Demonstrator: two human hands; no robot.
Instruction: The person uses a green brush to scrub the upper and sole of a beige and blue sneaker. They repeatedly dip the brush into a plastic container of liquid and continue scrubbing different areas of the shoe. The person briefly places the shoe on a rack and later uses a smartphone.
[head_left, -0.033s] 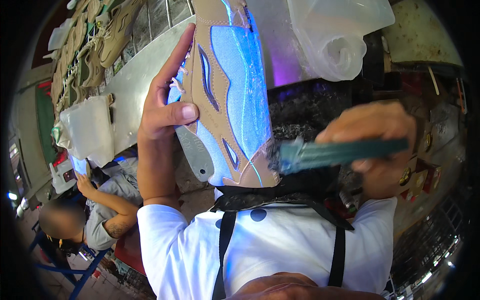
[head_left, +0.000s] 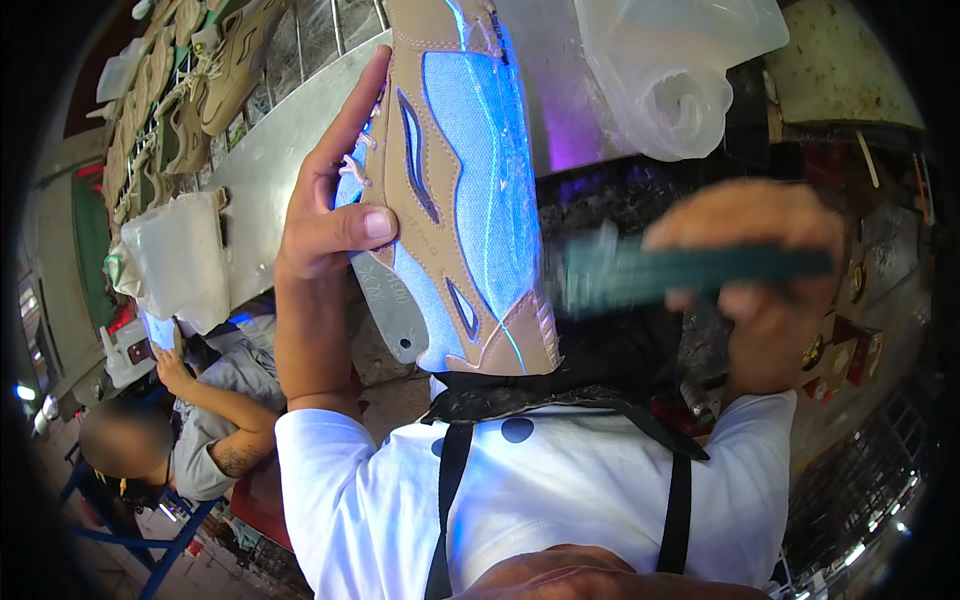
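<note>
Upright in front of me stands a tan shoe upper (head_left: 430, 230) with pale mesh panels lit bright blue. My left hand (head_left: 330, 205) is wrapped round its laced side, thumb across the tan overlay. A grey-green shoe last (head_left: 383, 300) with a small hole juts out below that hand. On the right, my right hand (head_left: 755, 220) grips a dark green brush (head_left: 690, 277), blurred by motion. Its bristle end is at the upper's lower right edge; whether it touches is too blurred to tell. A glossy wet-looking film runs along this edge.
Behind the shoe lies a metal table (head_left: 265, 150) with a cloudy plastic container (head_left: 670, 70). Several tan shoes (head_left: 185, 110) hang on a rack at far left, above another translucent tub (head_left: 180, 255). A seated person (head_left: 215, 420) is at my left.
My right hand and the brush have moved a little up along the shoe's right edge and slightly to the right. The left hand and shoe have stayed put.
</note>
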